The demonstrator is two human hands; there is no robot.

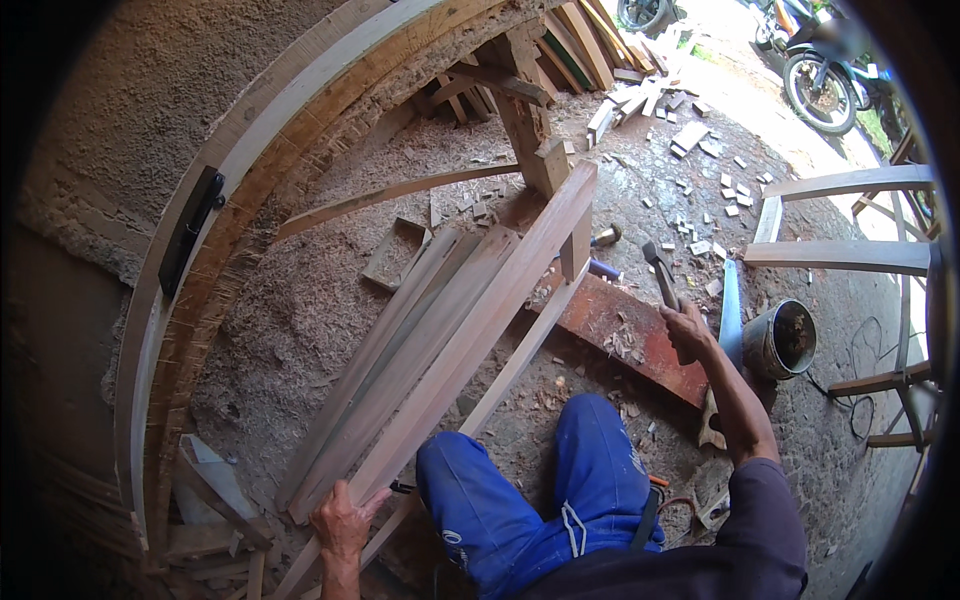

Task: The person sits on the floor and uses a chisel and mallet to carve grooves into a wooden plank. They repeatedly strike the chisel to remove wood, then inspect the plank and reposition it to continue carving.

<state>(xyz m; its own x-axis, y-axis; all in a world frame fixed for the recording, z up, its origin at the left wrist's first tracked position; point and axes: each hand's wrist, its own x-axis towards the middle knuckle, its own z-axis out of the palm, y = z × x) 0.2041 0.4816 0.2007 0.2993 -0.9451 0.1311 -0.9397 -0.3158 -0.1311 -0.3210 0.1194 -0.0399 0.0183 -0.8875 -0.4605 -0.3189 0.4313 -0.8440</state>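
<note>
My left hand (343, 517) is closed around the lower end of a long, pinkish-brown wooden plank (470, 335). The plank slants up and away, and its far end rests against a wooden post (535, 140). Just right of those fingers a small dark piece (402, 487) sticks out; I cannot make out what it is. Raised at the right, my right hand (687, 330) grips a hammer (660, 272) by its handle, with the dark head up and apart from the plank. Several more boards (400, 350) lie alongside the plank on its left.
A reddish board (625, 335) with shavings lies ahead of my knees. A handsaw (731, 310) and a metal bucket (782, 340) are beyond my right forearm. Wood offcuts (690, 137) litter the floor. A curved wooden bench (225, 200) borders the left; a wooden frame (840, 257) stands far right.
</note>
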